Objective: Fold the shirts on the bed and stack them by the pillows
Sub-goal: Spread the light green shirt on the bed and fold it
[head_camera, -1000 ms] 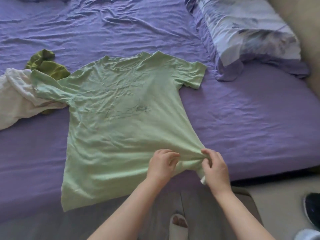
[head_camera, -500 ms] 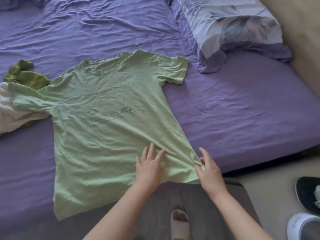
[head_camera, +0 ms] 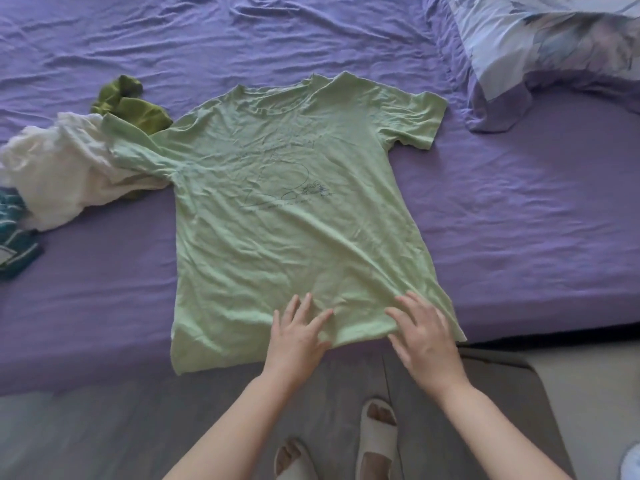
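A light green T-shirt (head_camera: 294, 216) with a dark line drawing lies spread flat on the purple bed (head_camera: 536, 220), collar away from me. Its left sleeve rests over a white garment (head_camera: 59, 174). My left hand (head_camera: 298, 337) lies flat on the hem near the middle, fingers straight and spread. My right hand (head_camera: 426, 334) presses flat on the hem's right corner, fingers also straight. A floral pillow (head_camera: 554, 46) sits at the top right of the bed.
An olive green garment (head_camera: 131, 105) is bunched behind the white one at the left. A teal striped cloth (head_camera: 14, 244) lies at the far left edge. My sandalled feet (head_camera: 377, 438) stand on the grey floor by the bed's near edge.
Both hands let go of the pinched hem corner, opened, and now lie flat on the hem. The shirt's lower right edge lies smoother and the view has shifted.
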The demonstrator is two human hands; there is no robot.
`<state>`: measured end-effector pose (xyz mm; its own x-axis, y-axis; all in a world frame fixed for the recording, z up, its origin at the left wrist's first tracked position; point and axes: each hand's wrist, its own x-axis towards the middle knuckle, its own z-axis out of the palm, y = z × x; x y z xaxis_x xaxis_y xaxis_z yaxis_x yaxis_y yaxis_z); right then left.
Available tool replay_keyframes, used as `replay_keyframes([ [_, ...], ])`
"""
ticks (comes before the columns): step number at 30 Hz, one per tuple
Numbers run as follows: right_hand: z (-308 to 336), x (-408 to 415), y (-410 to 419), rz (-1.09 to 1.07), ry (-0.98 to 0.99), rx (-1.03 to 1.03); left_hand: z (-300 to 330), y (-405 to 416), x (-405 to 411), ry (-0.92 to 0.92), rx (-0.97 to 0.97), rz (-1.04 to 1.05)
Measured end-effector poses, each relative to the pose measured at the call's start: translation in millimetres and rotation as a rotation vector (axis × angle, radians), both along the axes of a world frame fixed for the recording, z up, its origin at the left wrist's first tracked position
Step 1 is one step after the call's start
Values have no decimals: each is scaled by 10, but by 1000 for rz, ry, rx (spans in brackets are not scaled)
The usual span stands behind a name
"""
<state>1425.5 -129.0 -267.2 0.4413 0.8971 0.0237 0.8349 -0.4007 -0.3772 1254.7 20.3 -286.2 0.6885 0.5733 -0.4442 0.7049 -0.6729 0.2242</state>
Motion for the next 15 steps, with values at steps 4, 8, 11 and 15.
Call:
replay_keyframes([
  [4,-152,-244,217,208,17,-157,-117,26,-240,-42,16,-60],
  [8,-197,-237,399,134,-31,-155,-174,101,-246,-127,120,-49],
  [11,-139,-137,424,178,68,-211,-116,194,-251,-177,75,-42],
  [15,-79,-71,386,312,144,-485,60,368,-334,-58,-132,-110],
])
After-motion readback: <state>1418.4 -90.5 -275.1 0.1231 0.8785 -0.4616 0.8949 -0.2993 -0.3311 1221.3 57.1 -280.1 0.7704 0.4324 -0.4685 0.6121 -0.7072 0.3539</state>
